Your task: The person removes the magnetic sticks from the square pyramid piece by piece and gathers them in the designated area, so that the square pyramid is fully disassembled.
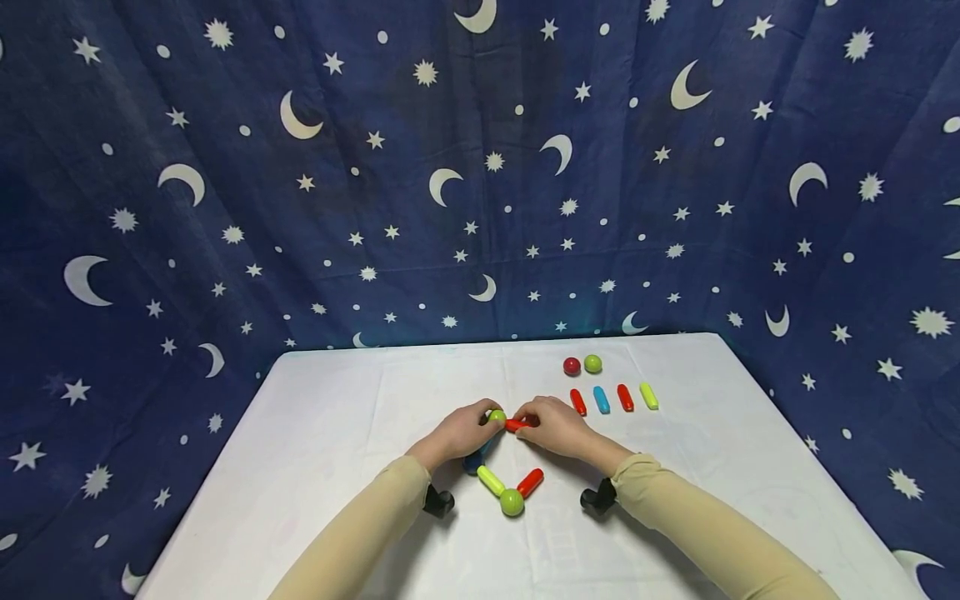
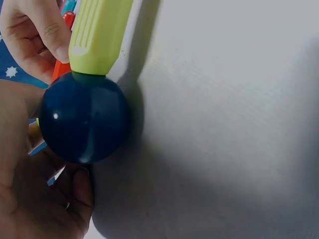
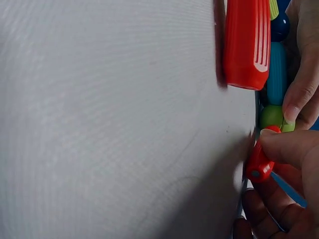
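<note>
My left hand pinches a green ball at the far end of a joined chain of balls and rods. With thumb and fingers my right hand holds a short red rod, whose inner end meets that ball. From the ball a light-blue rod runs to a dark blue ball beside the left hand. A yellow-green rod continues to a second green ball nearer me. Another red rod slants out from it, its outer end free.
Beyond the right hand a red ball and a green ball sit side by side. A row of loose rods lies before them: red, blue, red, yellow-green. A starry curtain hangs behind the white table.
</note>
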`<act>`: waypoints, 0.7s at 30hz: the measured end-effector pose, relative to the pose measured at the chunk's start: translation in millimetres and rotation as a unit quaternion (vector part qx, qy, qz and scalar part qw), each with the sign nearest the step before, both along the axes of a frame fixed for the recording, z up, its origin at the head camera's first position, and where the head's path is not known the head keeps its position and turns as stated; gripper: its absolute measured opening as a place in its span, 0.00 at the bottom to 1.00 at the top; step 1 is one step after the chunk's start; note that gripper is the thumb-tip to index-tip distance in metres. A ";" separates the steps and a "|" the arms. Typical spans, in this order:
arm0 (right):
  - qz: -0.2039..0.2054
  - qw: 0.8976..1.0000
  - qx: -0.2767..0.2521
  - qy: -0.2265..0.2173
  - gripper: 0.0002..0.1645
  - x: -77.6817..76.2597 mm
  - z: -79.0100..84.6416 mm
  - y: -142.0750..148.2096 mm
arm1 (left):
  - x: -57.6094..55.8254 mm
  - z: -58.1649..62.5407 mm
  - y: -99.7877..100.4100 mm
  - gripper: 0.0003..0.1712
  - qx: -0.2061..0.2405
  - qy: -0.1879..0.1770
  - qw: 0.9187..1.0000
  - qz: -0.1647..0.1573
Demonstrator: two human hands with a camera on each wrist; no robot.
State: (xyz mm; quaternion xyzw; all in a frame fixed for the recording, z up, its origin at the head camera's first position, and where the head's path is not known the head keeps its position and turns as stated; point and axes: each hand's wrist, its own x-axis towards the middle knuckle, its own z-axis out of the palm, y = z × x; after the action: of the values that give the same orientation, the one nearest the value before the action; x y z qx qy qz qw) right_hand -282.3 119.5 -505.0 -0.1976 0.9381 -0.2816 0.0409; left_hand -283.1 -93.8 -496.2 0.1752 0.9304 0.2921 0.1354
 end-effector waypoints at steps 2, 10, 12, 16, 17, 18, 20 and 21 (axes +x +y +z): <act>-0.001 1.000 -0.001 -0.002 0.10 0.4 0.1 0.4 | -0.1 0.0 0.2 0.19 0.001 0.001 1.000 0.000; 0.007 1.000 -0.002 -0.017 0.09 -1.1 1.9 2.3 | 0.2 0.3 0.7 0.19 -0.002 0.001 1.000 0.001; 0.009 1.000 -0.004 -0.024 0.09 -1.5 3.6 2.5 | 0.2 0.5 0.8 0.19 -0.002 0.001 1.000 0.000; 0.011 0.999 -0.003 -0.039 0.09 -2.6 5.2 3.0 | 0.6 1.1 1.4 0.18 -0.005 0.005 1.000 -0.001; 0.010 0.999 -0.003 -0.041 0.09 -3.0 5.2 3.1 | 0.7 1.2 1.5 0.18 -0.006 0.006 1.000 -0.001; 0.010 0.999 -0.002 -0.043 0.08 -3.5 4.8 3.1 | 1.0 1.5 1.7 0.18 -0.007 0.006 1.000 -0.001; 0.009 0.999 -0.003 -0.044 0.08 -4.4 4.3 3.0 | 1.2 1.5 1.8 0.18 -0.010 0.007 1.000 0.000; 0.009 0.999 -0.005 -0.045 0.08 -4.6 4.2 2.8 | 1.2 1.4 1.7 0.18 -0.011 0.007 1.000 0.000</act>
State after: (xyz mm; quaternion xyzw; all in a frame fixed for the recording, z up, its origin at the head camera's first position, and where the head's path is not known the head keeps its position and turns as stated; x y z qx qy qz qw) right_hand -287.0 122.3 -500.8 -0.1932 0.9320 -0.2945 0.0850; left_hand -281.9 -92.0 -494.8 0.1760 0.9344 0.2807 0.1310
